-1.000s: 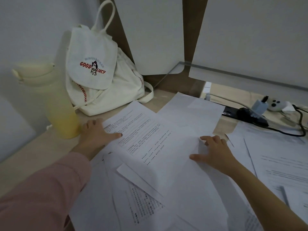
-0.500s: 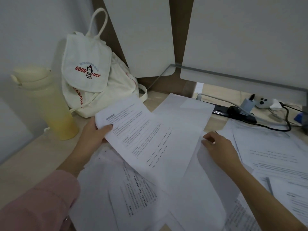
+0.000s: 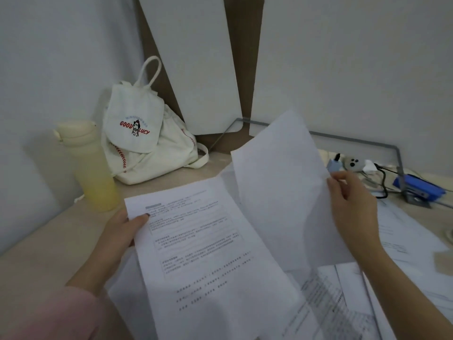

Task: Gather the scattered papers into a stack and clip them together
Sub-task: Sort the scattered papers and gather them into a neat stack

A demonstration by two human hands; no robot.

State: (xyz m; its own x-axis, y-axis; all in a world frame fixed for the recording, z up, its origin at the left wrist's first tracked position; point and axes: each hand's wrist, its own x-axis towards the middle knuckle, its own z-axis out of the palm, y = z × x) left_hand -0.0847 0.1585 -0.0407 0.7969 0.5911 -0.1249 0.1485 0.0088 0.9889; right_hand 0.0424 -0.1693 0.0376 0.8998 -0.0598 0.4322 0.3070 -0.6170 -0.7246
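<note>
- Hands are working over a pale table (image 3: 44,246) in the head view, each one holding up a separate sheet.
- The left hand (image 3: 120,234) is gripping a printed sheet (image 3: 203,253) at its upper left corner. The thumb is lying on the printed face, and the other fingers are curling out of sight beneath the paper.
- The printed sheet is being held a little above the table, text side up, slanting down towards the viewer.
- The right hand (image 3: 353,209) is pinching a blank sheet (image 3: 279,192) by its right edge, with its fingers (image 3: 343,176) closing on the paper.
- The blank sheet is standing nearly upright, lifted clear of the table, just to the right of the printed sheet. Whether the two sheets are touching cannot be told.
- Scattered papers (image 3: 343,303) are lying overlapped on the table below and to the right of both hands, several of them showing print.
- A pink sleeve (image 3: 49,315) is covering the left forearm at the lower left.
- A yellow bottle (image 3: 95,173) is standing upright at the left of the table, just beside a white cloth bag (image 3: 147,148) that is slumping in the corner.
- A blue tool (image 3: 419,187) is lying at the far right of the table, beyond the right hand and near some dark cables (image 3: 382,177).
</note>
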